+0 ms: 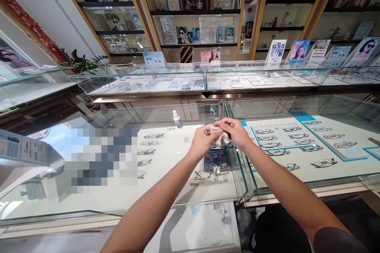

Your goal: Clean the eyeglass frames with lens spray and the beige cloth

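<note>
My left hand (204, 138) and my right hand (234, 131) meet above the glass counter, both closed, with fingertips pinched together. Between them is a crumpled, pale cleaning cloth (222, 140), its loose end hanging down. A pair of eyeglasses (216, 111) sticks up from the fingers, one clear lens and a dark temple showing. The rest of the frame is hidden by my fingers and the cloth. A white spray bottle (177, 120) stands upright on the counter, to the left beyond my left hand.
Under the glass top (118, 201) lie rows of eyeglasses (268, 138), with more frames (213, 170) below my hands. A card stand (23, 148) is at the left. Across the aisle, a second glass showcase (166, 77) carries standing cards (154, 60) before wall shelves (196, 12).
</note>
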Demonstrator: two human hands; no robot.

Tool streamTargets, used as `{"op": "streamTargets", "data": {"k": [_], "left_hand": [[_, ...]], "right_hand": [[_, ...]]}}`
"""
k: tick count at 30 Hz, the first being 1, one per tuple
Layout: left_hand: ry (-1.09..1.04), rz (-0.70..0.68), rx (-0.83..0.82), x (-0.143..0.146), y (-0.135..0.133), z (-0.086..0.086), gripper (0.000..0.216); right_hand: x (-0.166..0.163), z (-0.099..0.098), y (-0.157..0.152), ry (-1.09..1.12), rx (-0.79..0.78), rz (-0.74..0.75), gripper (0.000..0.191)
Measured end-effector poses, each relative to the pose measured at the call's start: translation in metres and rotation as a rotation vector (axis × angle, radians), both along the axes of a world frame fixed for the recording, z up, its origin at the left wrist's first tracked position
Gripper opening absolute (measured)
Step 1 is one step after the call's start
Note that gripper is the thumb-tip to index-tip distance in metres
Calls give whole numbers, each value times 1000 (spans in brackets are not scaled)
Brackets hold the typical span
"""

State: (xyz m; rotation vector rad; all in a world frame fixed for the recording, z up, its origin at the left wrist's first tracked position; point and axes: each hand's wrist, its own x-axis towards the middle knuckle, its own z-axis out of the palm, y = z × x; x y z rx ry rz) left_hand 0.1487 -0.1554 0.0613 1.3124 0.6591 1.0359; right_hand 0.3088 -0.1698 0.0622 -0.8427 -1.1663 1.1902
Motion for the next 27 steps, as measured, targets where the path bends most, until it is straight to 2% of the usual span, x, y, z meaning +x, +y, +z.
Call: {"op": "streamTargets", "data": {"k": [5,12,18,21,27], "left_hand": [[-48,24,-27,1,0,-3,46],[-36,-160,-29,-3,3,1,48],[-71,-4,-74,-1,1,1,74],[-80,23,-106,-1,4,-1,68],[0,-138,-124,-6,11,-5,50]], "right_hand": [[1,3,-1,4,23,13,41],[12,-1,5,41,3,-24,39],[3,-2,4,50,-37,-29,44],[-1,-4,1,45,-23,-19,44],[4,-4,-1,-4,42,-20,39]]}}
